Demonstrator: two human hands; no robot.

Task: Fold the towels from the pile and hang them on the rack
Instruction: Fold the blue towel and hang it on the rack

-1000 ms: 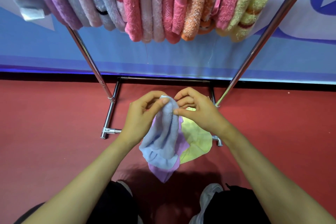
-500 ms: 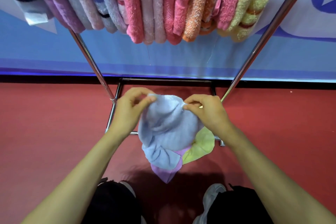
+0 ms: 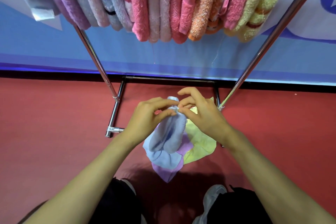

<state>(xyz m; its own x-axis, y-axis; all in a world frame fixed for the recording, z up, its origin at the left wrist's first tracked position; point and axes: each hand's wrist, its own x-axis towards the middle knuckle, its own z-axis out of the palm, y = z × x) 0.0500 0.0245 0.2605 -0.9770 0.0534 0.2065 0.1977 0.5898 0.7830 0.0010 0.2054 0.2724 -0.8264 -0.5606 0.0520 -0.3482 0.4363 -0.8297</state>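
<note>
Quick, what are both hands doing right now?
Left hand: closed, pinching the top of the soft light-blue terry towel.
Right hand: closed, pinching the same towel's top beside it.

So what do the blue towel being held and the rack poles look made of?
Blue towel: soft terry-like cloth, matte, judging by its fuzzy nap and limp folds. Rack poles: polished metal, possibly chromed or stainless steel, given the bright mirror-like shine.

One blue towel (image 3: 169,132), one purple towel (image 3: 164,172), one yellow towel (image 3: 200,144), two hands (image 3: 147,116) (image 3: 204,114).
</note>
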